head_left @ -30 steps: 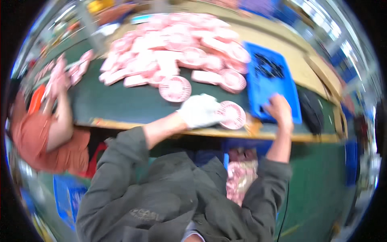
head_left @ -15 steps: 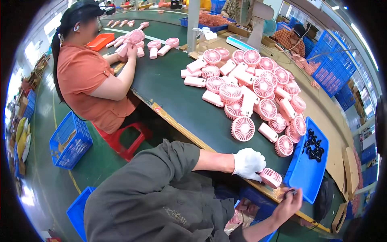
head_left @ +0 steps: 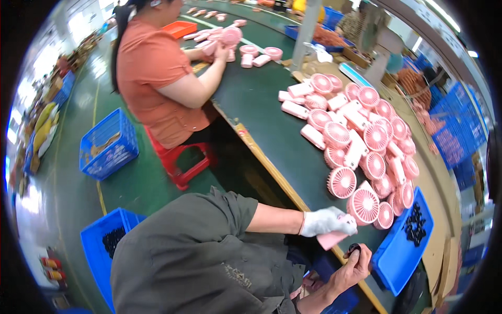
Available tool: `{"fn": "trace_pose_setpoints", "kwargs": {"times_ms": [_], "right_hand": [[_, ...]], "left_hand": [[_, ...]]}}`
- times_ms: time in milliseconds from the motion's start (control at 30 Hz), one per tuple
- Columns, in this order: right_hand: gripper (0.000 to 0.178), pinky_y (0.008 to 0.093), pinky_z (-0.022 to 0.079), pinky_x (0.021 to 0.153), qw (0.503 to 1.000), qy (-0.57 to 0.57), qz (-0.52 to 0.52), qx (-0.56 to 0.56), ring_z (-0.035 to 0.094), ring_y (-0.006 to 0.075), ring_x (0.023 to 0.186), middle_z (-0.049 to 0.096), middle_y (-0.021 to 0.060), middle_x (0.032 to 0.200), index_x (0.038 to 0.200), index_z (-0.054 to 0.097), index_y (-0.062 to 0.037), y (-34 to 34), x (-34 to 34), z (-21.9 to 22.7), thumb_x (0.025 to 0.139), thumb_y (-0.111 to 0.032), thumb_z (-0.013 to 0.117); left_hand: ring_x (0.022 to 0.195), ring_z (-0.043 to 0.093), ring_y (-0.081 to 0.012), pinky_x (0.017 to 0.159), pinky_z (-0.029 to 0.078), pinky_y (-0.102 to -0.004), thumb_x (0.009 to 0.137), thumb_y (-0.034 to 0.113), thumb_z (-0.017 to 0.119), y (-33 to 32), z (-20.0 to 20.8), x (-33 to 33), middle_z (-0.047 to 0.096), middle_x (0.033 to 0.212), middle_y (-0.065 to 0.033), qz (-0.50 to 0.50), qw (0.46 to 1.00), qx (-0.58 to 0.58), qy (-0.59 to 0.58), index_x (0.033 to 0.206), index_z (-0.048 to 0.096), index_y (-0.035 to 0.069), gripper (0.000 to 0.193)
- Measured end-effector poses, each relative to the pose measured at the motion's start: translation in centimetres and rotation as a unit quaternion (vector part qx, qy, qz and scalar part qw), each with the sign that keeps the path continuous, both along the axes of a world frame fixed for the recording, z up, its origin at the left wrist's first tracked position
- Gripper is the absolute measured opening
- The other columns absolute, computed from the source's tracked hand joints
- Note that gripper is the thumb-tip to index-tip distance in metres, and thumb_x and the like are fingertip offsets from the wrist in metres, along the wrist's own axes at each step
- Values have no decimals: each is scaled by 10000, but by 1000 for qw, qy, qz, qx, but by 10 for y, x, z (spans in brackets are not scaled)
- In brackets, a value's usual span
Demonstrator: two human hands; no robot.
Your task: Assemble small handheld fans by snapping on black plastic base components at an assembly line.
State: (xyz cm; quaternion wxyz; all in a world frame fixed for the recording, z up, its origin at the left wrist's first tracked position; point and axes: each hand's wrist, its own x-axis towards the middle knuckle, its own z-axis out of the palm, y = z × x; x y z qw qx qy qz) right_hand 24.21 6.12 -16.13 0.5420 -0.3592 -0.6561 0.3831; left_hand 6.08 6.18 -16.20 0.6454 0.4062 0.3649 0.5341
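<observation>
My left hand, in a white glove, is closed around a pink handheld fan over the table's near edge. Its round slatted head points away toward the pile, and the handle end sticks out below the glove. Just below it, my bare right hand pinches a small black part between thumb and fingers, close to the fan's handle but apart from it. Beyond my hands lies a heap of similar pink fans on the green table. To the right, a blue tray holds small black parts.
At the left a co-worker in an orange shirt handles pink fans by an orange tray. Blue crates and a red stool stand on the floor. Another blue bin with black parts is beside me. A post rises behind the table.
The view has swung, shifting the scene rightward. My left hand has turned the fan so its head points away and its handle toward me. The black part has come closer to the fan.
</observation>
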Motion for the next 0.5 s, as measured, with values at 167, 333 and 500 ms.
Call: {"fn": "trace_pose_setpoints", "kwargs": {"times_ms": [167, 333, 500], "right_hand": [[128, 354, 474, 688, 960, -133, -77, 235, 574, 278, 800, 601, 155, 908, 906, 589, 73, -2, -33, 8, 790, 124, 607], [183, 406, 442, 688, 861, -198, -64, 464, 568, 307, 790, 619, 146, 902, 850, 578, 42, -4, -66, 33, 714, 109, 680], [157, 406, 419, 712, 786, -211, -53, 578, 554, 293, 836, 642, 158, 1056, 854, 593, 63, -7, -83, 30, 833, -60, 688]], "left_hand": [[613, 612, -136, 578, 498, -300, 947, 321, 572, -44, 19, -6, 621, 751, -43, 12, 997, -37, -69, 895, 600, 34, 293], [454, 586, -184, 436, 479, -289, 1020, 285, 382, -48, -7, -20, 554, 575, -74, 117, 923, 214, 298, 1044, 509, 48, 269], [417, 530, -205, 414, 416, -321, 942, 258, 526, -63, 9, -33, 515, 486, -59, 99, 975, 80, 180, 835, 489, 5, 278]]}}
